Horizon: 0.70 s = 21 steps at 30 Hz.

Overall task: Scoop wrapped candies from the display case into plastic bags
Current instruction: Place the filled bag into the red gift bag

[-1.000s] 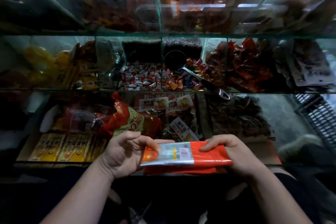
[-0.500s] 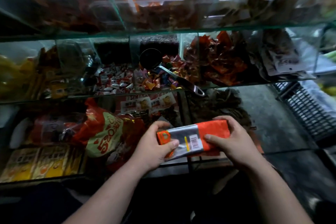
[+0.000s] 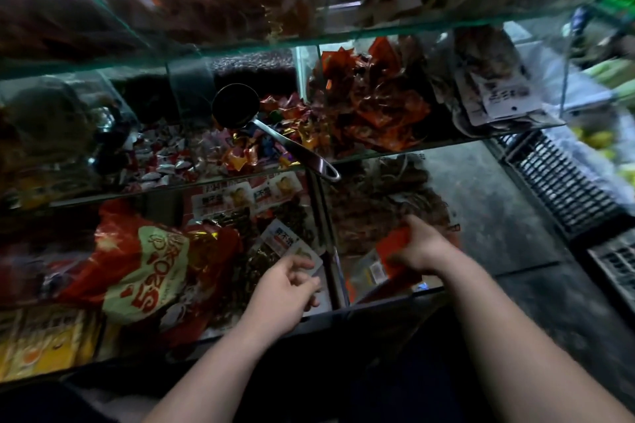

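My right hand (image 3: 424, 247) grips a red pack of plastic bags (image 3: 381, 263) with a silver label, low over the bottom right compartment of the glass display case (image 3: 240, 41). My left hand (image 3: 285, 288) hangs beside it with loosely curled fingers and holds nothing. On the middle shelf lie colourful wrapped candies (image 3: 254, 151), and a metal scoop (image 3: 237, 106) rests on them with its long handle (image 3: 302, 154) sticking out over the shelf edge toward me. White and red wrapped candies (image 3: 158, 158) fill the compartment to the left.
A big red snack bag (image 3: 144, 268) lies bottom left, with yellow packets (image 3: 37, 347) beneath. Red foil packets (image 3: 371, 103) fill the middle right compartment. Labelled clear packs (image 3: 494, 93) lie further right. A black crate (image 3: 556, 182) stands on the floor at right.
My left hand has let go of the red pack, which my right hand alone has carried down and right into the bottom compartment. The view has shifted right.
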Available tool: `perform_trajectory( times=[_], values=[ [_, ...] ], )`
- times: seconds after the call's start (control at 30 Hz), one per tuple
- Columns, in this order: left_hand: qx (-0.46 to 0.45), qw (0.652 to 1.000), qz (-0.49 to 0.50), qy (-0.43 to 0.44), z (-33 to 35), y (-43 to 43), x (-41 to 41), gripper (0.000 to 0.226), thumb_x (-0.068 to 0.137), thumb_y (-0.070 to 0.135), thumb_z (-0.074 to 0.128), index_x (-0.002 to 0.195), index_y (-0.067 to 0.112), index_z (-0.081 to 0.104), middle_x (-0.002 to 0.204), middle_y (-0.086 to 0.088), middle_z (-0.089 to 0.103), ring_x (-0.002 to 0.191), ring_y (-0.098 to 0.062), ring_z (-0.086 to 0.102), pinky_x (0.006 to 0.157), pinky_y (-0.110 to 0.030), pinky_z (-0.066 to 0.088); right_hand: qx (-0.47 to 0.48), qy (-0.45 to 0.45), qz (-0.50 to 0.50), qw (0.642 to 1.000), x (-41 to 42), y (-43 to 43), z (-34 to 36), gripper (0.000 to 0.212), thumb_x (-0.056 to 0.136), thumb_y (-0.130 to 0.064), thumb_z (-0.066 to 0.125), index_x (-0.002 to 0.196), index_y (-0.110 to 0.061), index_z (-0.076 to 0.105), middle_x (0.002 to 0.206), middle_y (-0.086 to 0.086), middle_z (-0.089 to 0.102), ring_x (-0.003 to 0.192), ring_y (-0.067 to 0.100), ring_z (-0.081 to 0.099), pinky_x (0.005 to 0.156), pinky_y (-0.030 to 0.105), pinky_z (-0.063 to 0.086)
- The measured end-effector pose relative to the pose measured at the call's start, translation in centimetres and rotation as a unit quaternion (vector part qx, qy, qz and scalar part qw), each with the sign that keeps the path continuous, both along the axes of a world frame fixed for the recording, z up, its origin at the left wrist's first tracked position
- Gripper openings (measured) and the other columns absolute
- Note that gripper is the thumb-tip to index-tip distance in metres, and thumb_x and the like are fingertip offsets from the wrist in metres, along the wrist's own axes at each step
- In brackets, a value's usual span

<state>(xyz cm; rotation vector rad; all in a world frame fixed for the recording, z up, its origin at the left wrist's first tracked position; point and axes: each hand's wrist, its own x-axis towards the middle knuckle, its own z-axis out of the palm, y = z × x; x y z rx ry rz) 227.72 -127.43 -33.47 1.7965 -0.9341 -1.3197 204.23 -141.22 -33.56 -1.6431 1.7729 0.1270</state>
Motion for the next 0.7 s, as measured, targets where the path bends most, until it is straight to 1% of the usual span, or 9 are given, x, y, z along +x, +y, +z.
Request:
perform_trajectory(
  times=[0.07,0.1,0.2,0.27,0.3,0.4,0.5,0.6,0.7],
  values=[
    [-0.003,1.0,0.005,0.003,-0.1,0.1,-0.1,0.014,0.094,0.001,0.064,0.101,0.013,0.061,0.074,-0.014,0.065,0.062,-0.024,0.068,0.069,-0.04,0.055,0.0,0.149,0.017,0.989,1.3,0.8,-1.2,0.097,0.063,-0.059,0.083,0.14,-0.022,0.039,0.139,0.013,0.052,0.13,0.032,0.048,0.103,0.042,0.044],
    [-0.003,1.0,0.006,0.006,-0.1,0.0,-0.1,0.014,0.094,0.001,0.064,0.101,0.013,0.06,0.073,-0.012,0.064,0.061,-0.024,0.067,0.069,-0.039,0.054,-0.024,0.207,0.022,0.978,1.5,1.1,-1.6,0.103,0.059,-0.067,0.08,0.143,-0.025,0.037,0.146,0.013,0.045,0.137,0.033,0.039,0.11,0.047,0.037],
    [-0.001,1.0,0.004,0.017,0.1,0.0,0.1,0.013,0.095,0.001,0.063,0.102,0.012,0.061,0.074,-0.012,0.065,0.063,-0.023,0.068,0.069,-0.039,0.055,-0.087,0.239,0.028,0.967,1.1,1.6,-1.6,0.107,0.066,-0.067,0.075,0.154,-0.032,0.025,0.159,0.015,0.027,0.148,0.036,0.023,0.12,0.055,0.02],
    [-0.004,1.0,0.007,0.018,0.4,0.0,0.4,0.012,0.096,0.001,0.063,0.103,0.011,0.061,0.077,-0.015,0.066,0.064,-0.022,0.068,0.068,-0.038,0.056,-0.099,0.218,0.027,0.971,1.0,1.7,-0.6,0.105,0.07,-0.065,0.074,0.156,-0.032,0.022,0.16,0.016,0.026,0.148,0.036,0.023,0.121,0.054,0.02],
    [-0.008,1.0,0.009,0.018,0.6,0.1,0.7,0.012,0.096,0.001,0.062,0.103,0.01,0.062,0.079,-0.017,0.066,0.064,-0.022,0.068,0.068,-0.037,0.056,-0.117,0.2,0.031,0.972,1.2,2.0,0.1,0.097,0.071,-0.066,0.073,0.152,-0.03,0.032,0.154,0.015,0.036,0.143,0.036,0.031,0.118,0.051,0.027],
    [-0.021,1.0,0.017,0.012,1.2,0.5,1.8,0.009,0.096,0.001,0.063,0.102,0.008,0.063,0.087,-0.021,0.07,0.064,-0.019,0.069,0.058,-0.027,0.055,-0.243,0.1,0.035,0.964,2.9,3.9,2.1,0.058,0.08,-0.063,0.067,0.117,-0.019,0.067,0.115,0.009,0.067,0.111,0.032,0.058,0.092,0.04,0.052],
    [-0.031,0.999,0.04,0.013,2.1,1.2,3.3,0.007,0.096,0.003,0.065,0.1,0.008,0.065,0.087,-0.021,0.072,0.065,-0.018,0.069,0.05,-0.022,0.05,-0.355,-0.015,0.072,0.932,6.7,7.5,4.1,0.037,0.084,-0.053,0.059,0.093,-0.02,0.073,0.089,-0.001,0.071,0.09,0.024,0.064,0.078,0.034,0.055],
    [-0.059,0.996,0.069,-0.015,3.0,2.2,5.2,0.007,0.094,0.003,0.068,0.096,0.01,0.067,0.081,-0.015,0.074,0.063,-0.016,0.071,0.054,-0.021,0.053,-0.364,-0.12,0.131,0.914,11.3,10.5,5.5,0.038,0.082,-0.049,0.061,0.105,-0.021,0.073,0.095,-0.005,0.072,0.093,0.019,0.064,0.082,0.033,0.056],
    [-0.089,0.989,0.109,-0.051,3.8,4.0,8.2,0.01,0.093,0.006,0.069,0.093,0.016,0.068,0.078,-0.006,0.074,0.066,-0.018,0.073,0.057,-0.021,0.053,-0.305,-0.186,0.176,0.917,15.4,11.4,6.4,0.043,0.084,-0.047,0.066,0.121,-0.027,0.066,0.109,-0.006,0.071,0.103,0.017,0.066,0.09,0.031,0.055]
  ],
)
